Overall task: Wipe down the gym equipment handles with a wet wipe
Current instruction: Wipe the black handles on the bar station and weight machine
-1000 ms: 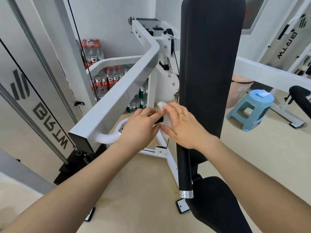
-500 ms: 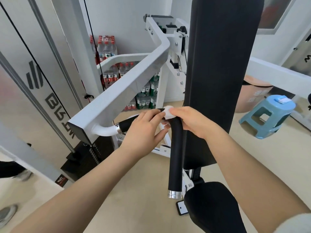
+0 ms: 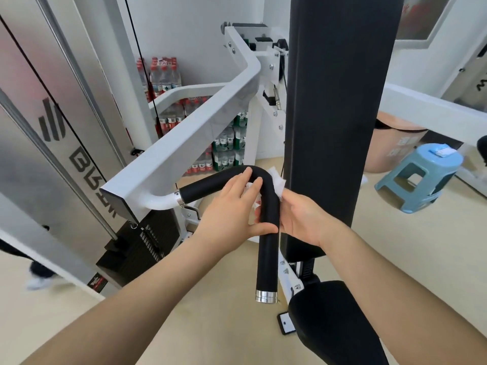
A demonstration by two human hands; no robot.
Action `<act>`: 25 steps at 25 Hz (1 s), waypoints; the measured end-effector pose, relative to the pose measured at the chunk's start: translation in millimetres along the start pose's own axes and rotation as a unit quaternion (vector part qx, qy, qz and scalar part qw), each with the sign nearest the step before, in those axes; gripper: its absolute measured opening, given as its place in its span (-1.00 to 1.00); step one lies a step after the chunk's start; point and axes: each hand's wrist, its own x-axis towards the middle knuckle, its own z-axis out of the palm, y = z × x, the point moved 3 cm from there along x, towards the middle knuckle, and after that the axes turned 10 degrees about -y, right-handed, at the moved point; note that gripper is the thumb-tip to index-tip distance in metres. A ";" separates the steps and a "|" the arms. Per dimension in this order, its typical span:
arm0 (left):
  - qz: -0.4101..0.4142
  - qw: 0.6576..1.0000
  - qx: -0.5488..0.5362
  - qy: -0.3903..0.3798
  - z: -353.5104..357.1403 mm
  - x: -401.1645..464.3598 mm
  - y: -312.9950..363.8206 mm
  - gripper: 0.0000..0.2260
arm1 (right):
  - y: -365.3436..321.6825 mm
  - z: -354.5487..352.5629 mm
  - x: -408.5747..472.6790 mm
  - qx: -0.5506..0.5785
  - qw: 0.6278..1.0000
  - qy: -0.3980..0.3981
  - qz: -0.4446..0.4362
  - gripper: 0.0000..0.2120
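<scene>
A black foam-covered handle point(image 3: 267, 256) bends down from the white machine arm point(image 3: 184, 143) and ends in a chrome cap. A white wet wipe point(image 3: 278, 183) is wrapped around the handle just below its bend. My left hand point(image 3: 232, 212) cups the handle from the left, fingers over the bend and thumb across the front, pressing the wipe. My right hand point(image 3: 300, 217) holds the wipe against the handle's right side; its fingers are hidden behind the handle.
A tall black back pad point(image 3: 334, 114) stands right behind the handle, with the black seat point(image 3: 332, 325) below. A blue stool point(image 3: 421, 177) with a wipe pack is at right. Stacked water bottles point(image 3: 163, 77) and the weight stack point(image 3: 137, 248) are at left.
Both hands slid with the wipe from the top of the bend down onto the vertical part of the handle. The view moved closer and more of the horizontal black grip shows.
</scene>
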 end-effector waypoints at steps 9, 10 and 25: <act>0.031 0.997 0.062 -0.020 1.6 0.7 -4.2 -0.17 | 19.6 3.9 -30.2 -0.178 0.981 0.067 0.045 -0.63; 0.038 0.997 0.061 -0.031 0.6 0.4 -4.9 -0.13 | 26.7 7.0 -36.2 -0.154 0.986 0.033 0.058 -0.63; 0.085 0.992 0.037 -0.089 1.1 -3.6 -10.4 0.08 | 56.3 51.9 -42.6 -0.020 0.993 0.108 -0.031 -0.66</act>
